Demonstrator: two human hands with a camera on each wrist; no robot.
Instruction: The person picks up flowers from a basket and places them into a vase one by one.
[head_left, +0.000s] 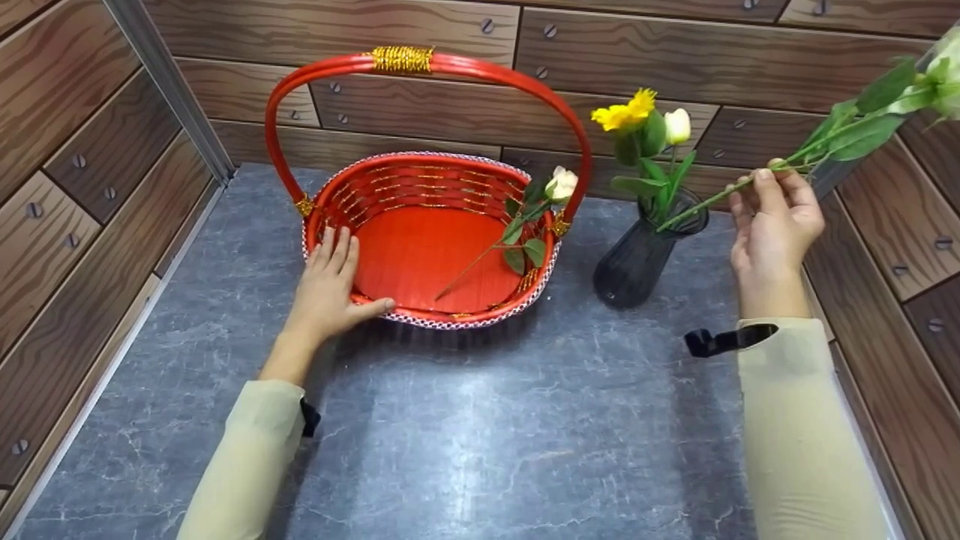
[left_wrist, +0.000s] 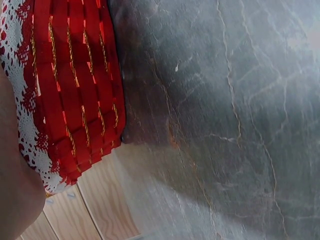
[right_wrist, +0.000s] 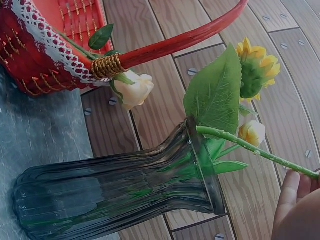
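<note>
My left hand (head_left: 322,289) rests on the near left rim of a red woven basket (head_left: 450,319), its fingers straight and the thumb spread along the rim. Inside the basket lies a cream rose (head_left: 561,184), its bloom leaning on the right side near the handle. With thumb and fingertips, my right hand (head_left: 776,225) pinches the green stem of a white flower (head_left: 941,79), whose bloom is partly cut off at the frame's right edge. The stem's lower end is right at the mouth of a dark glass vase (right_wrist: 115,185). A yellow sunflower (head_left: 624,112) and a white tulip (head_left: 677,127) stand in that vase.
The basket's tall red handle (head_left: 517,67), wound with gold at the top, arches up near the back wall. Wood-patterned panels (head_left: 637,52) enclose the back and both sides of the grey marbled tabletop (head_left: 465,435).
</note>
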